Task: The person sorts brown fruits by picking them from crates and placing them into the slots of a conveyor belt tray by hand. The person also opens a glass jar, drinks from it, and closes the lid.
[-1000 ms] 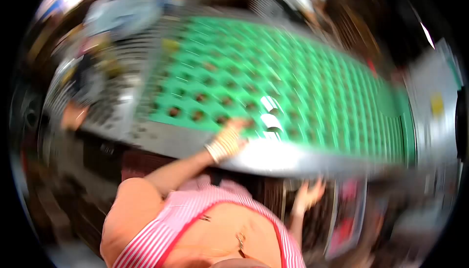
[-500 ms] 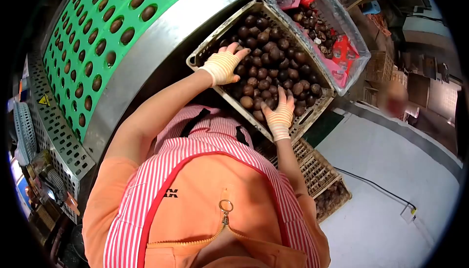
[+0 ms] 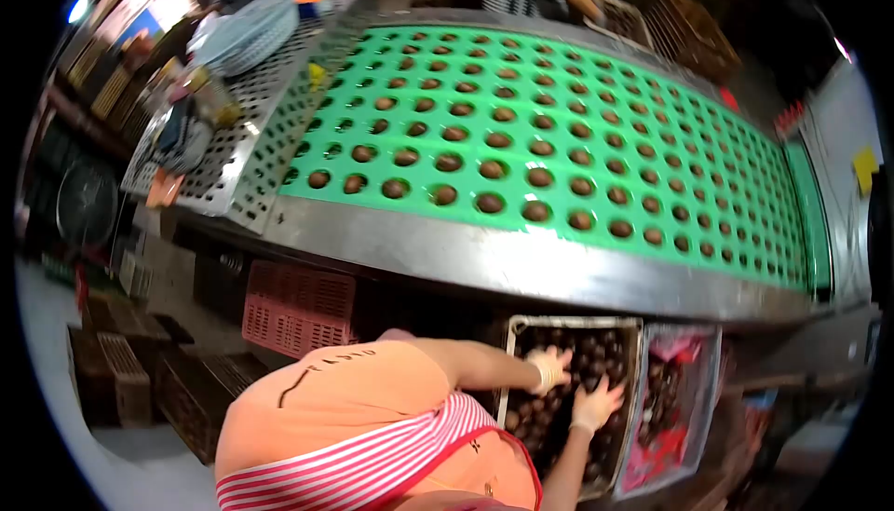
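A pale plastic crate point(image 3: 577, 322) full of round dark brown fruits point(image 3: 532, 421) stands against the near side of the machine. My left hand point(image 3: 549, 370), in a striped glove that leaves the fingertips bare, rests over the fruits in the crate's upper part with fingers spread. Lower and to the right, my right hand point(image 3: 596, 406), gloved alike, lies on the fruits near the crate's right side, its fingers apart. I see no fruit lifted in either hand. Green trays point(image 3: 610, 215) on the machine carry fruits in rows of round holes.
Beside the crate is a grey bin point(image 3: 715, 348) with red and pink wrappers and more fruits. The machine's metal edge point(image 3: 466, 255) runs above both. A pink basket point(image 3: 298, 306) sits under the machine. Across it, another person's arm point(image 3: 579, 0) reaches toward a crate.
The head view has swung left and up, so the whole green machine top now shows. Both hands remain over the fruits in the crate, now closer together.
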